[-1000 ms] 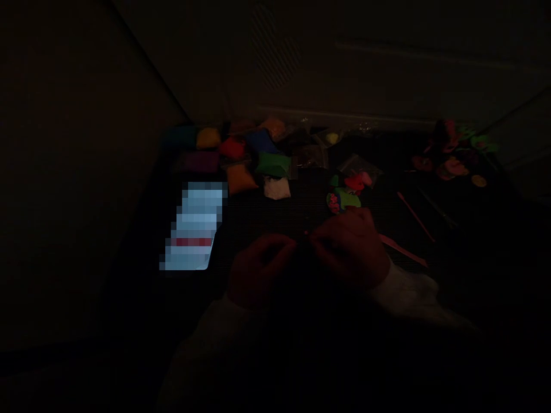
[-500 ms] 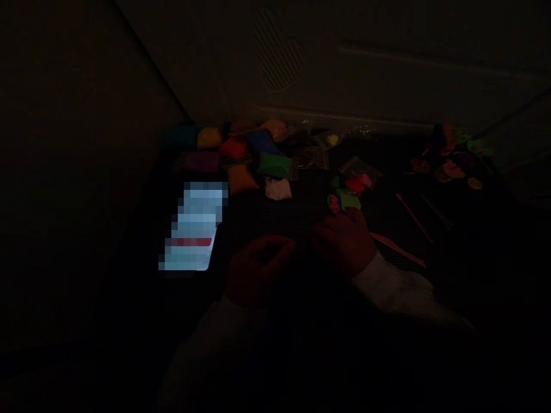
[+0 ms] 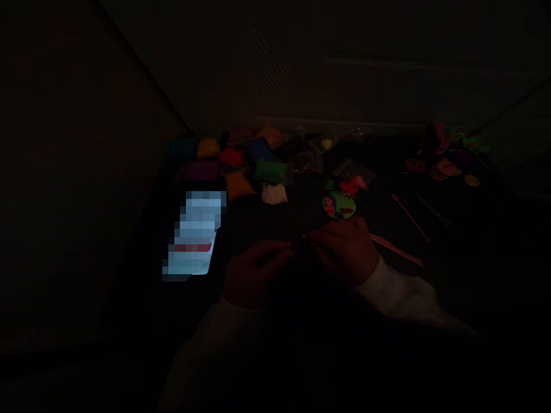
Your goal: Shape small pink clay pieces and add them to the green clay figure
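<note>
In the dim head view, my left hand (image 3: 253, 272) is closed in a pinch over the dark striped table, thumb and forefinger together. My right hand (image 3: 346, 249) faces it across a small gap, also pinching; a tiny reddish bit shows at its fingertips. Whatever either pinch holds is too small and dark to name. Just beyond the right hand lies a round green clay piece (image 3: 346, 203) with pink, blue and dark red details. A pink and red clay lump (image 3: 353, 184) sits at its far edge. Beside my right wrist is a flat pink strip (image 3: 398, 250).
A lit phone (image 3: 196, 229), its screen blurred out, lies at left. Several coloured clay packets, among them a green packet (image 3: 271, 170) and a white lump (image 3: 274, 194), line the back. A pink stick tool (image 3: 411, 218) and colourful clay figures (image 3: 447, 155) are at right.
My right hand's fingers have drawn back from the green clay piece, which now shows more fully. Both hands stay close together in a pinch. The view has tilted slightly upward.
</note>
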`<state>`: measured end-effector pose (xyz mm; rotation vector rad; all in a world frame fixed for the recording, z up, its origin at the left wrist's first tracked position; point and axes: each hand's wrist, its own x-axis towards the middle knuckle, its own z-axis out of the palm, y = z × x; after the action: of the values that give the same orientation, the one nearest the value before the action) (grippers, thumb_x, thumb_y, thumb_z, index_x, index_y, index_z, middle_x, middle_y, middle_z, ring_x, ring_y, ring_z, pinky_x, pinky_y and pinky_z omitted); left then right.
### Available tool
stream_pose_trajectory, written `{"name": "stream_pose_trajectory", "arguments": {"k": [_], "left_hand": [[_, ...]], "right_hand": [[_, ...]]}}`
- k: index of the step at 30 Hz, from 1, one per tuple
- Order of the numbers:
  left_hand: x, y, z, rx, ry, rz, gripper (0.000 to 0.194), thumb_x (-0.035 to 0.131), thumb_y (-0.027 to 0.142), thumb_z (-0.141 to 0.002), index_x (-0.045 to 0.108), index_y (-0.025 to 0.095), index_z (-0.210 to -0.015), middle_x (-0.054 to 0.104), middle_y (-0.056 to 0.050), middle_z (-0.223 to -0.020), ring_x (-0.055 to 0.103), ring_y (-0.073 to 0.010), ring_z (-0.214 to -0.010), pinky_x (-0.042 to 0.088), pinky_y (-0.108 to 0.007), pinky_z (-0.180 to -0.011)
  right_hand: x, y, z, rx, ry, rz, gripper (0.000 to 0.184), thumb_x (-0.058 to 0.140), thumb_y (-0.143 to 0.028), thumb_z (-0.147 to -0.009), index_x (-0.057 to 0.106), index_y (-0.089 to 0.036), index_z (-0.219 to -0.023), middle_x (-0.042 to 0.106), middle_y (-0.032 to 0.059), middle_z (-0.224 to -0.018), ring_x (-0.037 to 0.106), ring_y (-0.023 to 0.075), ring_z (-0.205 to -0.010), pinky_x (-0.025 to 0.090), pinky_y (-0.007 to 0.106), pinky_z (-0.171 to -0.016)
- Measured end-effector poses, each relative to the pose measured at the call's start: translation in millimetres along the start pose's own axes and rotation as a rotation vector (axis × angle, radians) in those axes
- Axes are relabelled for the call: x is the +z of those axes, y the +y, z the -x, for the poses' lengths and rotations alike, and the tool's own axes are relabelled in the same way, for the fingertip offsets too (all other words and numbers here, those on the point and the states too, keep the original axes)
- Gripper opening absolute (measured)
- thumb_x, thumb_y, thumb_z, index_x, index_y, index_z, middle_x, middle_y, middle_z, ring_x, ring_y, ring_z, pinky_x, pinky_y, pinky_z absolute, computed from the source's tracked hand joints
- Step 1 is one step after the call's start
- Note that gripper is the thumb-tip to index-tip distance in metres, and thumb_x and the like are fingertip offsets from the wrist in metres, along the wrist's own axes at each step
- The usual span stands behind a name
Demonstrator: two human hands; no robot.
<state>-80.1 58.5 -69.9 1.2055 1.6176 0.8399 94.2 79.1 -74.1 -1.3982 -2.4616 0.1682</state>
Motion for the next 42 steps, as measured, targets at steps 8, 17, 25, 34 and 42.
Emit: {"name": "stream_pose_trajectory", "arguments": {"k": [8, 17, 25, 34, 42], "left_hand": [[8.4, 4, 1, -0.064, -0.003, 0.04, 0.013, 0.064, 0.029, -0.055, 0.061, 0.019, -0.062, 0.064, 0.002, -0.065, 0.058, -0.0121, -0.064, 0.046, -0.022, -0.059], [37.2, 19, 0, -0.028, -0.176, 0.062, 0.023, 0.048, 0.036, -0.071, 0.062, 0.019, -0.067, 0.063, 0.001, -0.071, 0.055, -0.0099, -0.068, 0.043, -0.021, -0.063], [45.4, 15, -8, -0.136, -0.224, 0.242, 0.012, 0.064, 0.028, -0.058, 0.061, 0.017, -0.062, 0.06, 0.003, -0.062, 0.053, -0.0072, -0.059, 0.04, -0.018, -0.055], [52.1, 19, -6, -0.208, -0.245, 0.415, 0.03, 0.065, 0.023, -0.059, 0.06, 0.023, -0.088, 0.065, 0.002, -0.073, 0.059, -0.0093, -0.069, 0.045, -0.018, -0.062], [54.4, 21, -5, -0.3, -0.288, 0.579, 0.025, 0.061, 0.02, -0.063, 0.059, 0.02, -0.089, 0.066, -0.001, -0.077, 0.06, -0.0107, -0.072, 0.046, -0.02, -0.064]], "right_hand": [[-9, 12, 16, 0.079, 0.139, -0.102, 0.021, 0.045, -0.028, -0.077, 0.058, -0.022, -0.094, 0.059, 0.0012, -0.084, 0.05, 0.0136, -0.078, 0.026, 0.031, -0.071], [-20, 21, 41, 0.134, 0.195, -0.214, 0.018, 0.048, -0.024, -0.076, 0.058, -0.019, -0.09, 0.06, 0.0018, -0.082, 0.051, 0.0132, -0.076, 0.03, 0.032, -0.072], [-16, 32, 50, 0.146, 0.31, -0.247, 0.017, 0.05, -0.02, -0.074, 0.059, -0.015, -0.088, 0.06, 0.0048, -0.08, 0.052, 0.0144, -0.077, 0.037, 0.033, -0.07], [-12, 36, 51, 0.16, 0.325, -0.284, 0.017, 0.052, -0.018, -0.072, 0.059, -0.016, -0.087, 0.06, 0.0046, -0.079, 0.052, 0.015, -0.078, 0.039, 0.033, -0.07], [-11, 36, 50, 0.178, 0.31, -0.304, 0.018, 0.05, -0.019, -0.073, 0.059, -0.015, -0.088, 0.059, 0.005, -0.08, 0.052, 0.0146, -0.077, 0.039, 0.032, -0.069]]}}
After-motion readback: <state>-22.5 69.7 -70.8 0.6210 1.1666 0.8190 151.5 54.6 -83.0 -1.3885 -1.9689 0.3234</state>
